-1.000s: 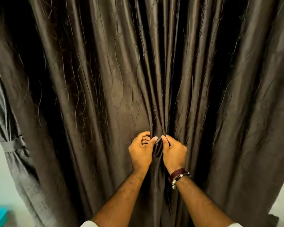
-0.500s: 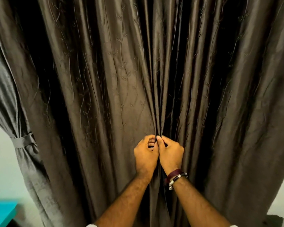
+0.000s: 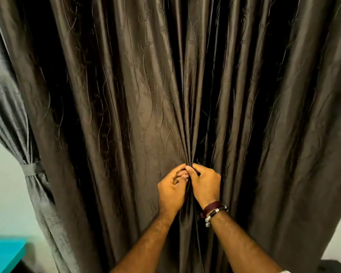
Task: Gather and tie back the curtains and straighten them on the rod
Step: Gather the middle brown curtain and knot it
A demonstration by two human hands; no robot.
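A dark brown embroidered curtain point(image 3: 150, 107) hangs in deep folds across almost the whole head view. My left hand point(image 3: 171, 191) and my right hand point(image 3: 205, 186) are side by side at its lower middle, thumbs touching, each pinching a bunch of pleats where the folds converge. A dark bracelet and a beaded band sit on my right wrist. At the far left a grey curtain point(image 3: 6, 99) is gathered by a grey tie-back band point(image 3: 32, 168). The rod is out of view above.
Pale wall point(image 3: 2, 198) shows at the left below the tied grey curtain and at the lower right. A teal surface point(image 3: 4, 253) pokes in at the bottom left corner. A dark object point(image 3: 332, 266) sits at the bottom right.
My hands have closed together from a small gap until the thumbs touch, pulling the pleats tighter. The view has shifted so the tied grey curtain sits further into the frame.
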